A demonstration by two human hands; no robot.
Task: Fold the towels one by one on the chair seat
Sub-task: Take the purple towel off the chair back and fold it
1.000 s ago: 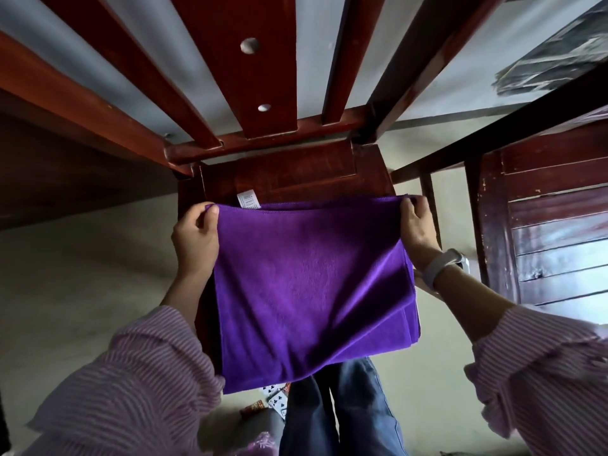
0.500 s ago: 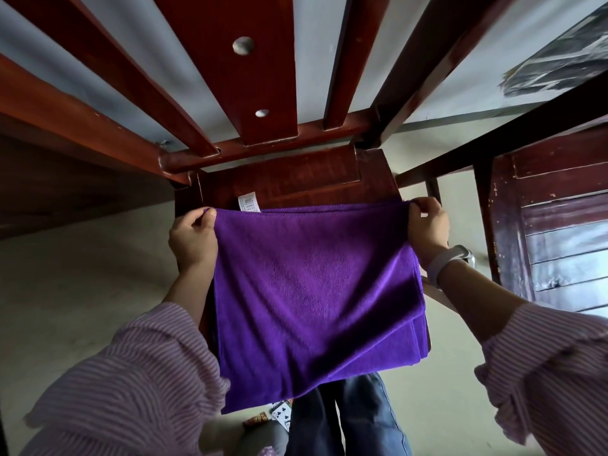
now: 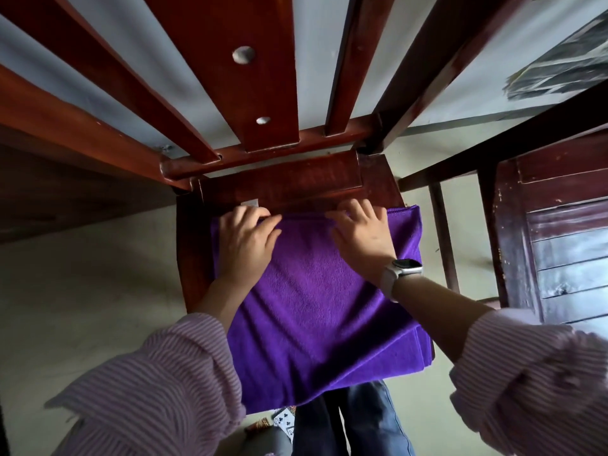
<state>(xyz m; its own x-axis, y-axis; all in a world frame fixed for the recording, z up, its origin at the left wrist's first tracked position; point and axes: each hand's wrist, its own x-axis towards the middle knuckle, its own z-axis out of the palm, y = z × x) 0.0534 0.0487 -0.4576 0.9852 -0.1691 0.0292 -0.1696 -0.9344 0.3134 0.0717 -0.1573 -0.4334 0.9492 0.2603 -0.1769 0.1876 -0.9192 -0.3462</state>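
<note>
A purple towel (image 3: 316, 307) lies folded on the dark red wooden chair seat (image 3: 283, 184), with more purple layers showing under it at its right and near edges. My left hand (image 3: 245, 240) lies palm down on the towel's far left part, fingers pointing right along the far edge. My right hand (image 3: 362, 233), with a watch on the wrist, presses flat on the far right part, fingers spread toward the chair back. A small white label (image 3: 249, 203) peeks out just beyond my left hand.
The chair back's slats (image 3: 260, 77) rise right behind the seat. A dark wooden cabinet (image 3: 559, 245) stands at the right, with a rail between it and the chair. Playing cards (image 3: 284, 419) lie on the floor by my legs.
Both hands let go of the towel's far corners and moved inward onto its top. The towel now lies flat on the seat under my palms.
</note>
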